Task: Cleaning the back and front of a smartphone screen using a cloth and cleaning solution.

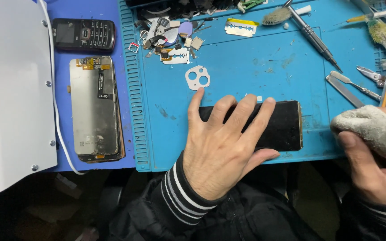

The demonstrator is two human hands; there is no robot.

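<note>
Partly covered by the left hand (pixel 222 145): a dark, glossy smartphone (pixel 282 125), lying flat near the front edge of the blue work mat (pixel 246 67), only its right half and a gold-toned rim on show. Cut off at the right border: the right hand (pixel 376 174), wrist and most of the palm out of view. Hard to make out: the heap of tiny parts and flex cables at the mat's top edge.

Left hand flat and spread, fingers fanned across the phone, pressing down, thumb off its near edge. Right hand closed around a wad of grey cloth (pixel 374 127), thumb clamped under it, held just right of the phone and not touching it.

Cloth fuzzy and worn; mat ribbed along its left side, scuffed and smeared. Above the fingertips, a pale camera-lens frame (pixel 197 77) with round cut-outs (apart from the hand). Further up, two razor blades (pixel 240 28), a metal screwdriver (pixel 311 35), and tweezers (pixel 356 87) to the right. Off the mat at left, a stack of bare screen panels (pixel 94 107) and a black keypad phone (pixel 83 34).
</note>
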